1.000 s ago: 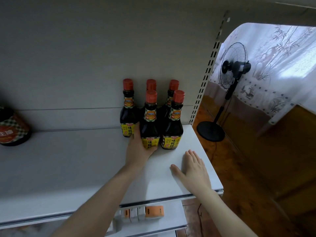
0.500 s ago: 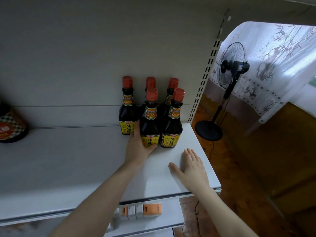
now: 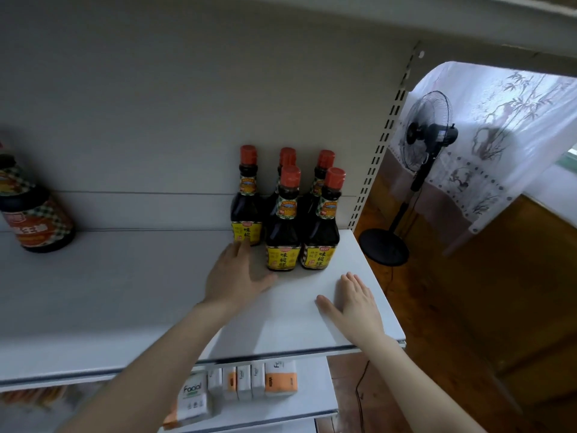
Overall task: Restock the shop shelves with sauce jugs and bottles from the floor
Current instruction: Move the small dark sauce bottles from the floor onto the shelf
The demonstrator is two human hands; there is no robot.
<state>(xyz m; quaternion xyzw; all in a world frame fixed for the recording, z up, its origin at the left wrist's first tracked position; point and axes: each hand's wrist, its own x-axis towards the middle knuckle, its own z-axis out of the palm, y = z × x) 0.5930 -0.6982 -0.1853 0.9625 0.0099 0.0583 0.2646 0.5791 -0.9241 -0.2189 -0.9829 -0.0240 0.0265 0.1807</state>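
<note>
Several dark sauce bottles (image 3: 282, 223) with red caps and yellow labels stand grouped at the back right of the white shelf (image 3: 125, 292). My left hand (image 3: 235, 276) lies flat with straight fingers just left of the front-left bottle; its fingertips reach the base of the back-left bottle (image 3: 246, 201). My right hand (image 3: 356, 303) rests flat on the shelf near its right front corner, apart from the bottles. A large sauce jug (image 3: 31, 207) with a red label stands at the far left of the shelf.
The shelf's front edge (image 3: 281, 354) runs below my forearms. On the lower shelf stand tissue packs (image 3: 240, 382). A slotted upright (image 3: 379, 145) ends the shelf on the right. Beyond it stand a black pedestal fan (image 3: 418, 170), a white curtain and wooden flooring.
My left hand has let go of the front-left bottle and drawn back to the left, fingers now straight. My right hand has stayed on the shelf.
</note>
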